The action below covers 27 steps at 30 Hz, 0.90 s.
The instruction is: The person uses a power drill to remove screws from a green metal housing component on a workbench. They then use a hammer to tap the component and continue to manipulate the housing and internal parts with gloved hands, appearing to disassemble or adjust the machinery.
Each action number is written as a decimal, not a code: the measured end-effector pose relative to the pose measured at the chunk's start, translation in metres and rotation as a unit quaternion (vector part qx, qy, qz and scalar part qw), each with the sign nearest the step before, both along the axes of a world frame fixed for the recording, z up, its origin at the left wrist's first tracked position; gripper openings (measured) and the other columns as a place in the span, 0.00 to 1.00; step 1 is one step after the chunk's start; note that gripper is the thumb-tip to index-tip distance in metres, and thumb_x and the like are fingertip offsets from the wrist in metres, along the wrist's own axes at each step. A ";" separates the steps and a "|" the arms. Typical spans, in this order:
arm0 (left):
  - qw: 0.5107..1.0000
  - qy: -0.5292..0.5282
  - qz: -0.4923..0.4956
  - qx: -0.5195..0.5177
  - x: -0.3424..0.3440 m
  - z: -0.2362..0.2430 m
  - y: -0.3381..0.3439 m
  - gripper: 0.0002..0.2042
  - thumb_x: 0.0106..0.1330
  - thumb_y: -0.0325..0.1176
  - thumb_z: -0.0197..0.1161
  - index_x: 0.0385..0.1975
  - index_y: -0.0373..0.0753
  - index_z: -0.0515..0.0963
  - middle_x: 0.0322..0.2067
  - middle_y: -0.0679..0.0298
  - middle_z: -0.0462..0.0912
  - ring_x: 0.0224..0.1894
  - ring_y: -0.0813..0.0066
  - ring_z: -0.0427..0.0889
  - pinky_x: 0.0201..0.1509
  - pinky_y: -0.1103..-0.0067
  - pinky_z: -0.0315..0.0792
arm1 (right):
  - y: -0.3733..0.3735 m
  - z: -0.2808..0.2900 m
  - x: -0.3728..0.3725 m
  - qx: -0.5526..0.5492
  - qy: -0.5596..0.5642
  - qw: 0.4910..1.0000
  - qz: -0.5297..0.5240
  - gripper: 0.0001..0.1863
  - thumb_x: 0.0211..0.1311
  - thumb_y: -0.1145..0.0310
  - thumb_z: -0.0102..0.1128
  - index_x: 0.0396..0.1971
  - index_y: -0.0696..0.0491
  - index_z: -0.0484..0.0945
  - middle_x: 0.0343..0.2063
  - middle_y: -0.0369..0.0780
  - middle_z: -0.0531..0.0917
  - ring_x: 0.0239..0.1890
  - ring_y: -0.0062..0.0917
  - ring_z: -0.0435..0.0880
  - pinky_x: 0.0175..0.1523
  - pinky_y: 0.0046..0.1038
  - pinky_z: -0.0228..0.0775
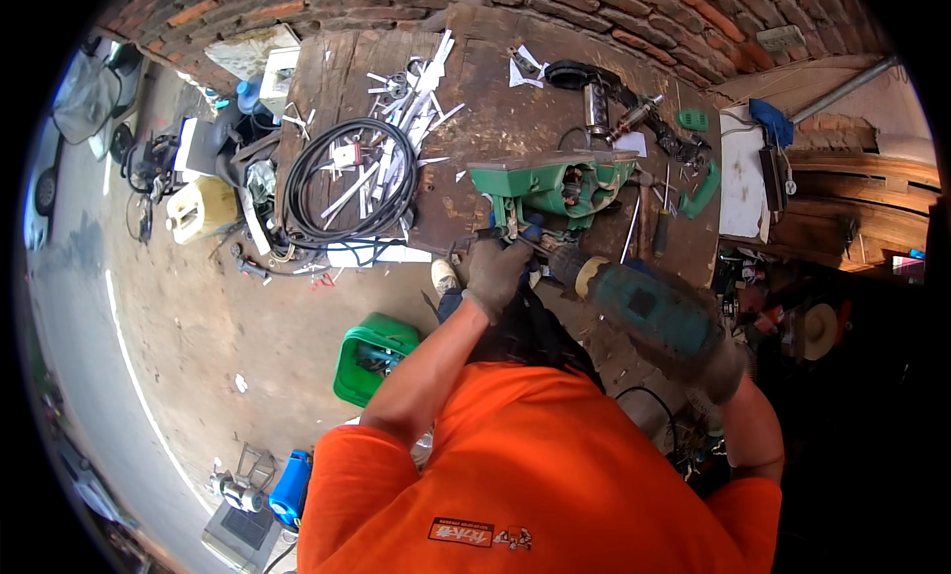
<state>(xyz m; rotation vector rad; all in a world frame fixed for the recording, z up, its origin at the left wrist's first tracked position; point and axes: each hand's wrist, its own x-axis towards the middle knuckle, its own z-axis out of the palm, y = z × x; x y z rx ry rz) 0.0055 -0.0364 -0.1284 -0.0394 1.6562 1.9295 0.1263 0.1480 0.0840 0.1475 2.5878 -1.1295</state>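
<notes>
My right hand (721, 371), in a grey work glove, is closed round the rear end of a teal power drill (654, 312). The drill points left and away, its front end close to my left hand. My left hand (497, 272), gloved too, has its fingers curled at the table's front edge, beside the drill's tip. What lies inside its grip is hidden. Just beyond both hands, a green power tool housing (510, 182) rests on the table, with inner parts showing in its opening.
The wooden table (456, 128) holds a coil of black cable (287, 212), white paper strips (421, 99), a metal motor part (596, 108), a screwdriver (661, 232) and a green handle piece (701, 190). A green bucket (347, 376) stands on the floor at left. Behind rises a brick wall (555, 14).
</notes>
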 end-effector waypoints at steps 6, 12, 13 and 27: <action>1.000 -0.019 -0.013 -0.002 -0.001 0.001 0.000 0.09 0.66 0.36 0.68 0.34 0.37 0.80 0.23 0.69 0.80 0.21 0.84 0.73 0.24 0.81 0.66 | 0.009 -0.002 0.006 0.171 0.062 0.972 0.151 0.30 0.51 0.72 0.69 0.58 0.45 0.77 0.56 0.40 0.78 0.59 0.39 0.77 0.60 0.36 0.71; 0.999 -0.001 -0.016 0.030 -0.003 -0.007 -0.001 0.15 0.65 0.42 0.68 0.38 0.35 0.80 0.25 0.68 0.81 0.25 0.82 0.74 0.28 0.78 0.69 | 0.021 -0.003 0.005 0.223 0.169 0.930 0.238 0.33 0.54 0.74 0.71 0.61 0.58 0.70 0.56 0.45 0.79 0.54 0.32 0.82 0.57 0.32 0.76; 0.999 -0.018 -0.029 0.030 -0.003 -0.010 -0.001 0.15 0.65 0.42 0.69 0.39 0.35 0.80 0.26 0.68 0.81 0.26 0.82 0.74 0.29 0.77 0.69 | 0.013 0.003 -0.006 0.144 0.138 0.963 0.184 0.32 0.54 0.74 0.71 0.60 0.58 0.71 0.56 0.45 0.79 0.53 0.32 0.83 0.57 0.32 0.76; 0.999 -0.016 -0.035 0.024 -0.004 -0.011 -0.001 0.19 0.66 0.45 0.67 0.44 0.34 0.79 0.31 0.63 0.83 0.31 0.75 0.77 0.38 0.73 0.73 | -0.005 0.022 -0.018 -0.009 0.021 1.000 -0.007 0.31 0.53 0.75 0.73 0.59 0.59 0.73 0.56 0.44 0.80 0.53 0.28 0.83 0.56 0.30 0.75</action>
